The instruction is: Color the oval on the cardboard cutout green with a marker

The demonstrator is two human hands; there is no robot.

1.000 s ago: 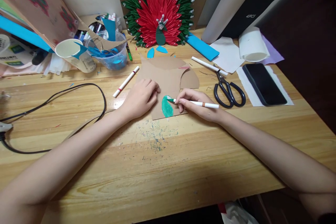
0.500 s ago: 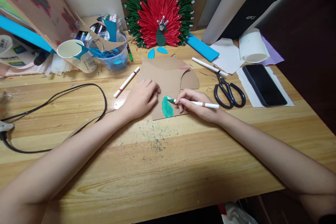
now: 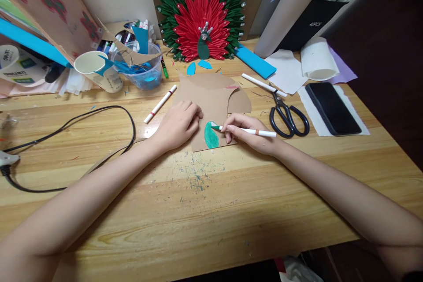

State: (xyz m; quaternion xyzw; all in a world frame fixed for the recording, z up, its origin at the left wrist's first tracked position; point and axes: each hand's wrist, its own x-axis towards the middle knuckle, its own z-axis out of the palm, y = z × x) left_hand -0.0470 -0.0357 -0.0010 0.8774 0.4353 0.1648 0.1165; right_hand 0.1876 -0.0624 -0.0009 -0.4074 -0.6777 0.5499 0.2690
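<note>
My right hand [image 3: 248,132] pinches a white marker [image 3: 257,132] with a brown band. Its green tip touches the upper part of a green-coloured curved shape [image 3: 211,135], where a small pale patch shows. The shape lies near the front edge of a brown cardboard piece [image 3: 211,97]. To the left of it, my left hand [image 3: 180,124] rests on the cardboard with its fingers curled in. I see nothing held in it, though the palm side is hidden. Black-handled scissors [image 3: 287,116] lie right of my right hand, their blades partly under another white marker [image 3: 263,84].
A capped marker [image 3: 160,104] and a black cable [image 3: 130,119] lie at left. Behind stand a paper cup [image 3: 95,68], a plastic tub of scraps [image 3: 145,78] and a red-green peacock craft [image 3: 201,17]. A phone [image 3: 333,108] rests on white paper at right.
The whole view has shifted very slightly. Both hands keep their places, and the marker tip stays at the top of the green shape.
</note>
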